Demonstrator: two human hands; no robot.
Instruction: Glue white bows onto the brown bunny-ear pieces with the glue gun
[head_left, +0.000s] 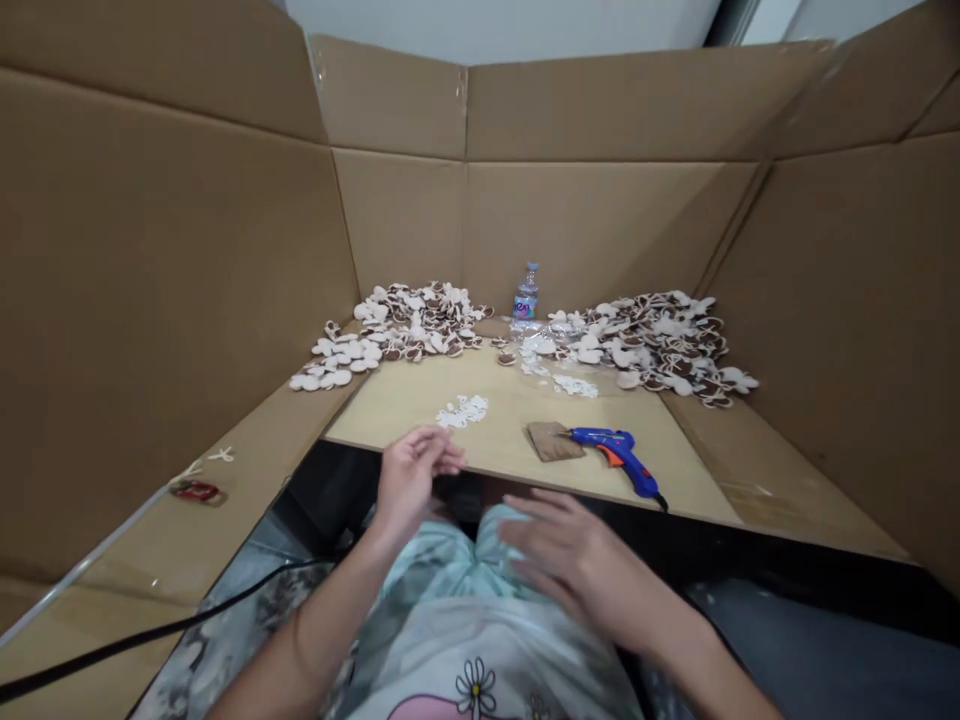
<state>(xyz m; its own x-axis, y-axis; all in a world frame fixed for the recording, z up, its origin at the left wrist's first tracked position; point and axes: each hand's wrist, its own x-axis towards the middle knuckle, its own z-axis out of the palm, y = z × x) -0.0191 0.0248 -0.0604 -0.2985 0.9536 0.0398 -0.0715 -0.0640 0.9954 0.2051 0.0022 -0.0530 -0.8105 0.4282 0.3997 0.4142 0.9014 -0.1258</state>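
Observation:
My left hand (412, 468) is above the near edge of the board, its fingers drawn together in a pinch; whatever lies between them, if anything, I cannot make out. Just beyond it sits a small heap of white cut-out pieces (463, 410). Over my lap, my right hand (574, 555) is slightly blurred, with fingers spread and nothing visible in them. A blue glue gun (611, 445) with an orange trigger lies on the board to the right, its nozzle resting over a brown cardboard piece (553, 441).
Piles of white and brown shapes with loops rise at the back left (420, 320) and back right (660, 340). Between them stands a water bottle (526, 292). Cardboard walls (615, 210) enclose the board (405, 400). A red object (196, 491) and a black cable (187, 620) are at left.

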